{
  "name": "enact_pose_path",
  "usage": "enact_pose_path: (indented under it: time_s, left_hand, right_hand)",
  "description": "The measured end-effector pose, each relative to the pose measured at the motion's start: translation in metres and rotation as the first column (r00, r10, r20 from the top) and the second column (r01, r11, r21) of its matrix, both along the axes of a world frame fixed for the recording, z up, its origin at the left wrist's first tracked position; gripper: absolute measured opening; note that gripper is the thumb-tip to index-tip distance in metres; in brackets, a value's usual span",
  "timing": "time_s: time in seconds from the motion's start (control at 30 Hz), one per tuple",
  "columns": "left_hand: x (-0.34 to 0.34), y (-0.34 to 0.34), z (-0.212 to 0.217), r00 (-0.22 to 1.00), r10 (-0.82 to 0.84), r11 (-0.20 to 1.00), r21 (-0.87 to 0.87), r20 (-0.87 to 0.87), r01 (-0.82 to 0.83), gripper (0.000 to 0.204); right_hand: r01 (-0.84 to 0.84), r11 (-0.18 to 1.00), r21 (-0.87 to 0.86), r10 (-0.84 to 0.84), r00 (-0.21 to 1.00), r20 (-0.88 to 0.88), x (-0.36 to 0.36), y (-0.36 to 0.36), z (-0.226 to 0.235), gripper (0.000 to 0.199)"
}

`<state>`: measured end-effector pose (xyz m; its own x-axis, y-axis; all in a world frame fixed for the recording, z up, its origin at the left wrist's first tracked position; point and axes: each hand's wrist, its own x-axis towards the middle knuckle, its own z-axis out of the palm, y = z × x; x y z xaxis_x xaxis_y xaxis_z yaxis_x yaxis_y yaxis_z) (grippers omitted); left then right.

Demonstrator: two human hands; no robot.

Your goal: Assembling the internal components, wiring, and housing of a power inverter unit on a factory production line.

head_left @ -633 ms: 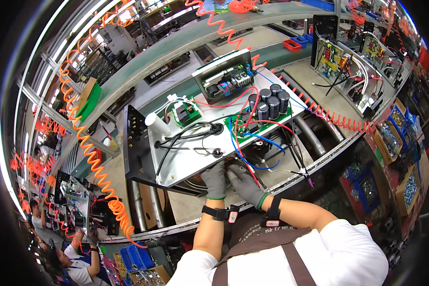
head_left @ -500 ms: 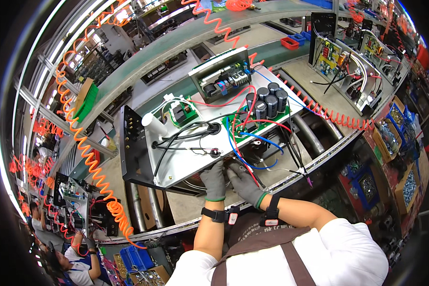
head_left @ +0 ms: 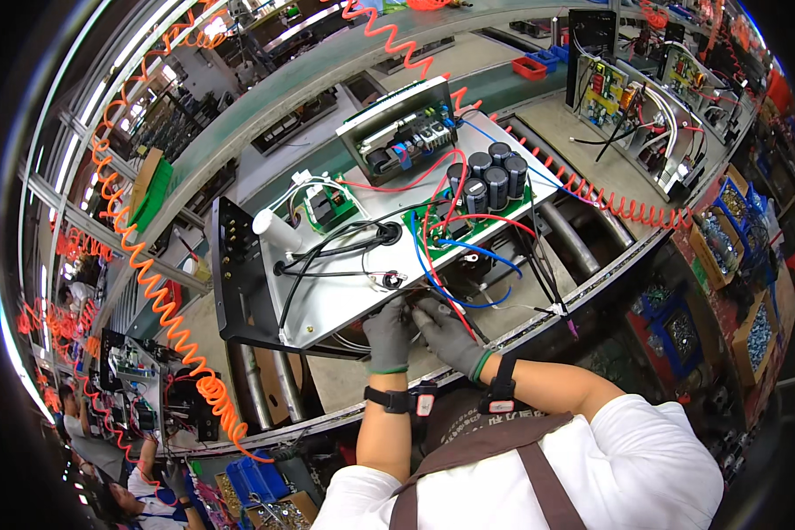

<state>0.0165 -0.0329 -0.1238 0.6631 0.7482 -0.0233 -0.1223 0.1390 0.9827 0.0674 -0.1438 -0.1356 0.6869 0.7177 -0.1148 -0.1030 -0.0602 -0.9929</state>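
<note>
A white metal chassis [head_left: 353, 309] with a black end panel [head_left: 243, 265] lies tilted across the bench before me. Its board carries several dark capacitors [head_left: 496, 183] and red, blue and black wires. My left hand [head_left: 388, 336], in a grey glove, is closed at the chassis's near edge, fingertips hidden there. Close beside it, my right hand [head_left: 452, 337], also gloved, has bent fingers drawn together toward the left; what they hold is too small or covered to make out. A red wire [head_left: 455, 305] and a blue wire [head_left: 477, 305] hang by the right hand.
Metal rollers [head_left: 570, 238] run beneath the chassis. Orange coiled hoses [head_left: 172, 314] hang at the left. More open units [head_left: 645, 115] stand at the far right, with bins of screws [head_left: 680, 336] nearer. Co-workers [head_left: 141, 495] sit at the lower left.
The chassis and bench appear shifted slightly left in view. Both hands stay at the chassis's near edge, the left one a little further left and the fingers slightly rearranged.
</note>
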Motion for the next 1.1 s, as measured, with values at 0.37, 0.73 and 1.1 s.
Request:
enact_pose_path:
  time_s: [0.37,0.73,1.1]
  left_hand:
    - [-0.056,-0.029,0.075,0.930,0.066,0.975,0.220,-0.362,0.017,0.021]
    - [0.016,0.005,0.101,0.868,0.417,0.430,0.900,-0.270,0.074,0.029]
    - [-0.017,0.006,0.165,0.919,0.278,0.854,0.366,0.278,-0.369,0.023]
  right_hand:
    - [0.080,0.995,0.061,-0.080,0.997,-0.010,-0.003,0.008,-0.005,0.039]
    - [0.077,0.976,0.203,-0.109,0.982,0.152,0.004,0.025,0.017,0.030]
    - [-0.207,0.978,-0.014,0.208,0.974,0.089,-0.009,0.013,0.029,0.033]
